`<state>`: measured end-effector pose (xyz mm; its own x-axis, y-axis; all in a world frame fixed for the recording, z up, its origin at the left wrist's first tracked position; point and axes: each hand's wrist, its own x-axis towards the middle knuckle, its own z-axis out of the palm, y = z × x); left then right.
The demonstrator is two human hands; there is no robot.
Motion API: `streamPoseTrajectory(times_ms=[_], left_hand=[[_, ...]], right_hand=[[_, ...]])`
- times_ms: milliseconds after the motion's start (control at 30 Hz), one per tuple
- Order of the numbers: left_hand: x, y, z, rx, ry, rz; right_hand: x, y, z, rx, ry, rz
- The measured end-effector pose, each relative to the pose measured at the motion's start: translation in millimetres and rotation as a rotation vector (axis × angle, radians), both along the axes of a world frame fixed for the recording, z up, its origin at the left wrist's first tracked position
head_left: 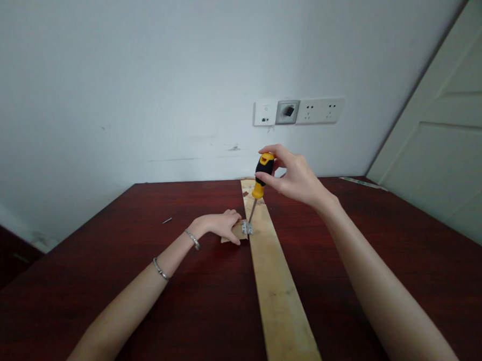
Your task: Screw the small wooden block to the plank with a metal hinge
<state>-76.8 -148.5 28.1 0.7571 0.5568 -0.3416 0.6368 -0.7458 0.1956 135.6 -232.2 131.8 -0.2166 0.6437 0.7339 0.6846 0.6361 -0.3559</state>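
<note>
My right hand (293, 178) grips the yellow and black handle of a screwdriver (262, 176), held nearly upright. Its tip rests on a small metal hinge (247, 227) at the left edge of a long pale wooden plank (279, 291). The plank runs from the table's far edge toward me. My left hand (221, 226) lies with fingers pressed down on a small wooden piece (239, 234) that the hinge joins to the plank. Bracelets show on my left wrist and forearm.
The dark red wooden table (108, 273) bears a small loose screw or nail (167, 220) at the back left. A white wall with sockets (298, 112) rises behind the table. A white door (449, 153) stands at the right.
</note>
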Motion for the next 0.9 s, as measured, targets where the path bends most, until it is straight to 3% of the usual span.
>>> streamPoseTrajectory(times_ms=[900], left_hand=[[1.9,-3.1,5.8,-0.022,-0.015,0.008]], right_hand=[[-6.4,3.0,-7.7,-0.071,-0.09,0.062]])
